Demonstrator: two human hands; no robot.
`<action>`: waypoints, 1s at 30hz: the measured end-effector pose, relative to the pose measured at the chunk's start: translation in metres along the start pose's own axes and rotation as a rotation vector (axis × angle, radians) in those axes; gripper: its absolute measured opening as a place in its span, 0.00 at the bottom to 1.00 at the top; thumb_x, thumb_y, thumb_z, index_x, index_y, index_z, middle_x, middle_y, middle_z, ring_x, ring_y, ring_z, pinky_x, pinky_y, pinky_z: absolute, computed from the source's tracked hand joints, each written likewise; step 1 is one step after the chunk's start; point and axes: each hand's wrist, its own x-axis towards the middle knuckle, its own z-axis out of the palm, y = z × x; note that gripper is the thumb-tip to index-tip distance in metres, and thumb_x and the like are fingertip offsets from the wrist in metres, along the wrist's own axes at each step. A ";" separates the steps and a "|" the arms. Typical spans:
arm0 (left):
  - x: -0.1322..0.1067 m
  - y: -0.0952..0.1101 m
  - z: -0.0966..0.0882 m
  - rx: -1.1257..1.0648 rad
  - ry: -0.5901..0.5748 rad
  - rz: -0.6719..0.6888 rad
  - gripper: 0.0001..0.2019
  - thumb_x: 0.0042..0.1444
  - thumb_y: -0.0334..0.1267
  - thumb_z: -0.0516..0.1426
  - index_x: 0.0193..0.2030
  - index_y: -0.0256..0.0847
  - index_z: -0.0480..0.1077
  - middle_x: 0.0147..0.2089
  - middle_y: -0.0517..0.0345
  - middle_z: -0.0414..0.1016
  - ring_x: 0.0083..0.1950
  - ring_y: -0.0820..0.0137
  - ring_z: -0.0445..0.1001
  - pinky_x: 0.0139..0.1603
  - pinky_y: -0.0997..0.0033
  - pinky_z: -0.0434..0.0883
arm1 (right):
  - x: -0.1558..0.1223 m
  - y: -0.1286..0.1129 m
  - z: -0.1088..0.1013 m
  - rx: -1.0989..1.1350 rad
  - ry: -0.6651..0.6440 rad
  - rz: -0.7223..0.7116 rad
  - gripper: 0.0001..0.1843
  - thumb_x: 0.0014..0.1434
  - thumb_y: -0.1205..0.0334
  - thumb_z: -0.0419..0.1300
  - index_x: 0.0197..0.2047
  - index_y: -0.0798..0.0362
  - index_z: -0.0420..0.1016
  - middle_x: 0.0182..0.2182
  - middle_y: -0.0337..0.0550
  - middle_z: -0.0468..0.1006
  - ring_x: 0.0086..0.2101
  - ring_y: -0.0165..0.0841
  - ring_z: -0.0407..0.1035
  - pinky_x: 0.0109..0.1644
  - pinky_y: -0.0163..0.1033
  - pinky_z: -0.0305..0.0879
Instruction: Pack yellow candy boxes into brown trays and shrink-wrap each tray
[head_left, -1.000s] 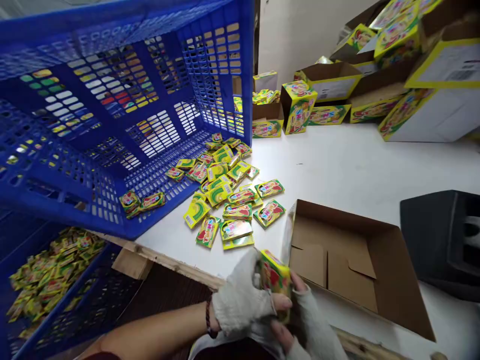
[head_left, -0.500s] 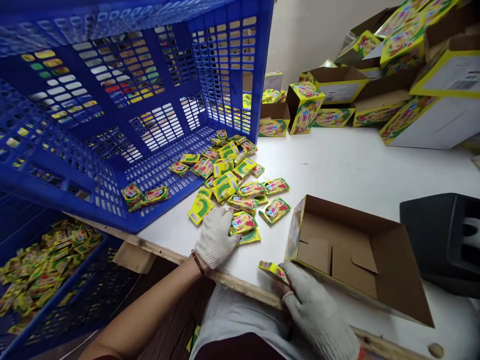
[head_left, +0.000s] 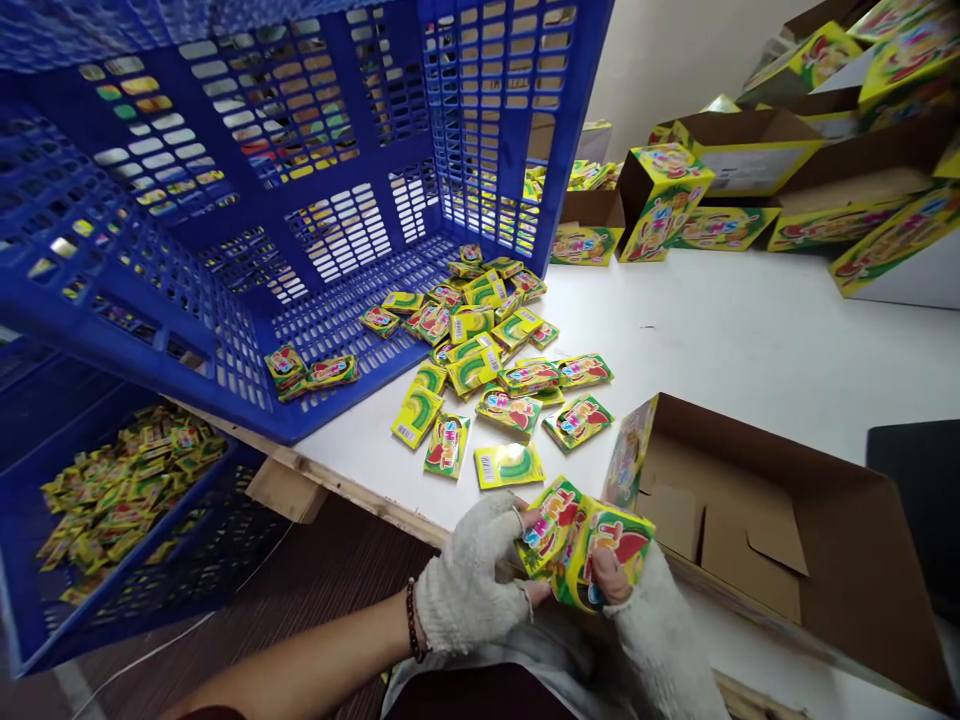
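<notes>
My left hand [head_left: 480, 570], in a white knit glove with bare fingertips, grips a small yellow-green fruit-print packet [head_left: 551, 520] by its left side. Right beside it, my right hand [head_left: 656, 625], gloved the same way, pinches another small packet [head_left: 630, 535] with the thumb across its front. The two packets touch or overlap in front of my lap; whether more lie behind them is hidden. Beyond my hands, a loose pile of similar packets [head_left: 476, 370] spreads from the blue crate [head_left: 300, 425] onto the white table [head_left: 712, 330]. Some lie face up, others show barcodes.
An open cardboard box [head_left: 772, 440] stands right of my hands. Several display boxes [head_left: 664, 205] are stacked at the back right. Below left, a lower blue crate [head_left: 127, 610] holds many packets. The table's wooden edge [head_left: 367, 497] runs nearby, and a dark object [head_left: 911, 490] stands far right.
My left hand has left the pile with a packet and moved right, towards my right hand. The right hand's packet is now turned face up beside it. The view has shifted slightly.
</notes>
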 end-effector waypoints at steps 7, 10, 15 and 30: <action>0.000 0.000 0.012 0.194 0.043 0.062 0.44 0.60 0.36 0.58 0.78 0.42 0.39 0.64 0.36 0.68 0.64 0.52 0.71 0.62 0.50 0.74 | -0.007 -0.008 0.019 0.208 0.025 0.001 0.38 0.55 0.30 0.59 0.57 0.51 0.68 0.46 0.55 0.83 0.40 0.46 0.80 0.42 0.47 0.78; 0.002 -0.006 0.000 0.130 -0.023 0.173 0.44 0.60 0.42 0.60 0.77 0.41 0.41 0.64 0.37 0.69 0.63 0.54 0.72 0.61 0.53 0.74 | -0.006 -0.001 0.009 -0.057 0.140 -0.019 0.37 0.52 0.32 0.63 0.52 0.53 0.68 0.41 0.54 0.83 0.36 0.44 0.79 0.39 0.45 0.77; 0.042 -0.024 -0.024 0.519 -0.216 -0.124 0.32 0.56 0.38 0.62 0.67 0.39 0.63 0.64 0.37 0.68 0.65 0.48 0.68 0.65 0.43 0.69 | 0.002 -0.004 -0.017 -0.710 -0.027 -0.307 0.28 0.56 0.56 0.59 0.60 0.52 0.70 0.53 0.54 0.80 0.50 0.45 0.76 0.53 0.47 0.73; 0.039 -0.007 -0.035 0.051 -0.116 -0.363 0.18 0.68 0.46 0.47 0.41 0.41 0.75 0.45 0.48 0.78 0.50 0.60 0.76 0.55 0.61 0.73 | 0.008 -0.011 0.011 -0.085 -0.058 -0.070 0.38 0.51 0.34 0.64 0.56 0.50 0.67 0.46 0.53 0.83 0.40 0.45 0.80 0.39 0.45 0.77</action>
